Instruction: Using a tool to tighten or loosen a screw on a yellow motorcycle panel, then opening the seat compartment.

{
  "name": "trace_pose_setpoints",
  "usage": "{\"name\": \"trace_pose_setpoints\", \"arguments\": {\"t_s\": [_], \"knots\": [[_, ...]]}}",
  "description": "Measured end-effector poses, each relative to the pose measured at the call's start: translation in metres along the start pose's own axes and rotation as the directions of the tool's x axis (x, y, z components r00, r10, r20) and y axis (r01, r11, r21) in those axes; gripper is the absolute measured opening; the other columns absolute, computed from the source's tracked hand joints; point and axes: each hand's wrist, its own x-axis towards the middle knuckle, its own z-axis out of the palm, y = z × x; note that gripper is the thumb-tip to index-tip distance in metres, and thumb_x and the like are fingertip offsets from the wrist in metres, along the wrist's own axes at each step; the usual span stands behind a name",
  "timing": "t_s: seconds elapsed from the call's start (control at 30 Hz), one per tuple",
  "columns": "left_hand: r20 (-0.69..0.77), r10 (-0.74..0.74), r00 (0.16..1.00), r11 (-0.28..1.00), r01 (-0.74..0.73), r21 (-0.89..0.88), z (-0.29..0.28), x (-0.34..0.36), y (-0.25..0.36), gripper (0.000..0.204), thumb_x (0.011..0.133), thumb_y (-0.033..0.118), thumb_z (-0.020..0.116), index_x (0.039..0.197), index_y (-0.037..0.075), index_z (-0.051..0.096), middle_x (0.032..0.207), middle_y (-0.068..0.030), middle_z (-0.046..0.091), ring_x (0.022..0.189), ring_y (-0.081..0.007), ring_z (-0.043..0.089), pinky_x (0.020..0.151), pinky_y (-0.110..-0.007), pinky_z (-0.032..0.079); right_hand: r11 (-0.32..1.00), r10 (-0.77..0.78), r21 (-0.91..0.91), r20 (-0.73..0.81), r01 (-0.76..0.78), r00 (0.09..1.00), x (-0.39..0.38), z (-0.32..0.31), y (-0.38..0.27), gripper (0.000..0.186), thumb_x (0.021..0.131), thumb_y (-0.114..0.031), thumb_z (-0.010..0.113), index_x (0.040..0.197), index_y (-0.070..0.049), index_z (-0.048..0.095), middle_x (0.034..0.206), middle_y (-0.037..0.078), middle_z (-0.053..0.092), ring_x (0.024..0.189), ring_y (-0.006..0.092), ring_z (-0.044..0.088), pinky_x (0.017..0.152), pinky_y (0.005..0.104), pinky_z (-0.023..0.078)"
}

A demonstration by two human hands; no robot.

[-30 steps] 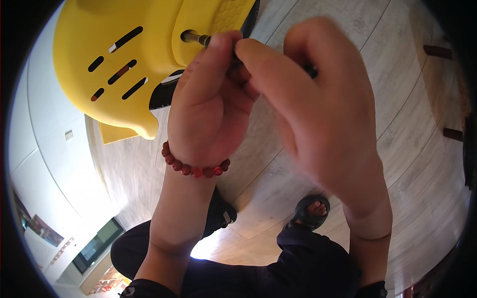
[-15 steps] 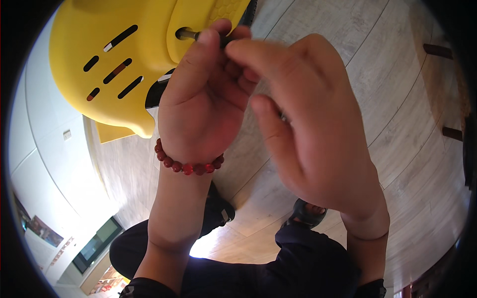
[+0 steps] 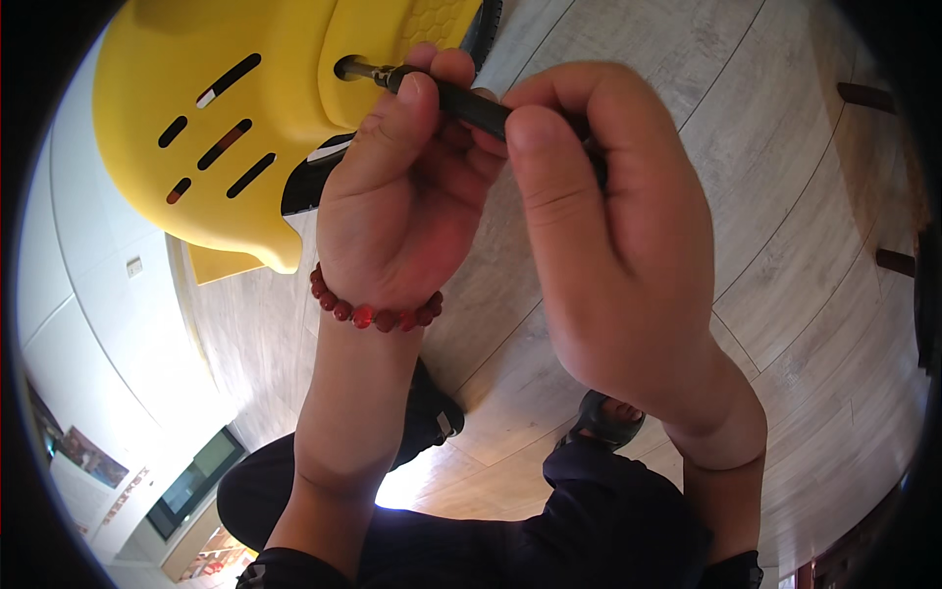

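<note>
A black-handled screwdriver (image 3: 471, 106) slants from upper left to lower right between my hands. Its metal shaft goes into a round recessed hole in a yellow plastic shell (image 3: 285, 98), which hides the tip. My left hand (image 3: 397, 206), palm up with a red bead bracelet (image 3: 365, 316) at the wrist, closes thumb and fingers round the front of the handle. Thumb and bent fingers of my right hand (image 3: 623, 206) grip the handle's rear end, which they partly hide. Several dark slots are cut through the shell left of the hole.
A black wheel (image 3: 483, 34) shows at the shell's far right edge. Below lies a grey wood-plank floor (image 3: 785, 245), with my dark shoe (image 3: 432, 407) and sandal (image 3: 610, 420) on it. Brown furniture legs (image 3: 895, 262) stand at the right, a white wall (image 3: 108, 285) at the left.
My right hand's thumb has moved up onto the handle's rear, and its fingers have curled round it. More of the screwdriver now shows. My left hand has barely shifted.
</note>
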Motion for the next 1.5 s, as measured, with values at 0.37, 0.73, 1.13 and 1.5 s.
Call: {"name": "trace_pose_setpoints", "arguments": {"t_s": [0.37, 0.73, 1.13, 1.5], "knots": [[0.01, 0.098, 0.995, 0.991, -0.098, 0.091, -0.004, -0.005, -0.001, 0.022, 0.092, 0.015, 0.047, 0.11, 0.004, 0.053, 0.099, -0.0077, 0.062, 0.088, -0.0178, 0.059, 0.081, -0.031, 0.047, 0.987, -0.156, -0.033, 0.012, 0.156, 0.988, 0.011, -0.006, -0.009, 0.016, 0.09, -0.015, 0.051, 0.093, 0.001, 0.054, 0.066, 0.001, 0.049, 0.051, 0.0056, 0.04, 0.047, 0.0196, 0.034], [0.197, 0.02, 0.98, 0.998, -0.031, 0.052, -0.016, -0.001, 0.008, 0.031, 0.094, 0.021, 0.042, 0.117, 0.002, 0.046, 0.113, -0.011, 0.053, 0.108, -0.0228, 0.05, 0.093, -0.035, 0.042, 0.767, -0.399, -0.465, 0.194, 0.442, 0.896, 0.012, -0.003, 0.005, 0.016, 0.085, -0.011, 0.059, 0.099, -0.003, 0.056, 0.074, 0.003, 0.056, 0.063, 0.0069, 0.049, 0.055, 0.0247, 0.041], [-0.007, 0.073, 0.997, 0.991, -0.072, 0.111, 0.002, -0.003, 0.003, 0.025, 0.092, 0.018, 0.046, 0.113, 0.006, 0.052, 0.105, -0.0067, 0.06, 0.095, -0.0186, 0.055, 0.085, -0.035, 0.044, 0.894, -0.285, -0.32, 0.138, 0.315, 0.949, 0.006, -0.007, 0.002, 0.026, 0.071, -0.007, 0.062, 0.093, 0.004, 0.054, 0.077, 0.013, 0.055, 0.067, 0.0252, 0.056, 0.058, 0.0329, 0.046], [-0.018, 0.088, 0.996, 0.989, -0.086, 0.121, -0.011, -0.004, -0.004, 0.026, 0.092, 0.016, 0.046, 0.114, 0.004, 0.05, 0.105, -0.0057, 0.059, 0.098, -0.0177, 0.056, 0.087, -0.033, 0.045, 0.998, 0.062, 0.024, -0.231, -0.059, 0.971, 0.006, 0.005, -0.003, 0.012, 0.08, -0.005, 0.06, 0.091, -0.002, 0.058, 0.074, 0.008, 0.053, 0.05, 0.0191, 0.048, 0.045, 0.0271, 0.037]]}}
